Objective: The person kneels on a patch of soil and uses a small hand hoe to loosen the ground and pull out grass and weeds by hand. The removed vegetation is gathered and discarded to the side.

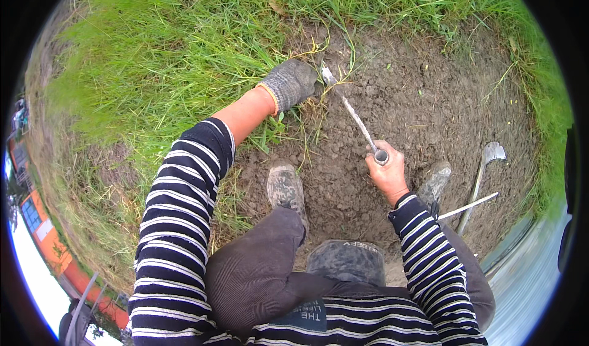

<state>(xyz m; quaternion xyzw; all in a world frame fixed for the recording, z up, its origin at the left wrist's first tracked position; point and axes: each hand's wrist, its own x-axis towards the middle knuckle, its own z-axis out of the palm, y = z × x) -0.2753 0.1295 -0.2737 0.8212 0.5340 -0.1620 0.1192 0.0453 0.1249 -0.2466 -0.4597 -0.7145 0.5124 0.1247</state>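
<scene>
My left hand (292,85), in a grey knit glove with a yellow cuff, is closed at the edge of the green grass (230,65); what its fingers hold is hidden. Bare, my right hand (389,168) grips a thin metal hand tool (356,118) by its hollow tube end. The tool slants up and left to a small flat blade, which lies just right of the glove, among grass stems at the soil's edge.
Dug brown soil (428,102) spreads right of the grass. On it, at the right, lie a long-handled tool with a curved metal blade (495,151) and a thin pale rod (469,205). My shoes (285,185) stand on the soil. An orange building (46,235) is far left.
</scene>
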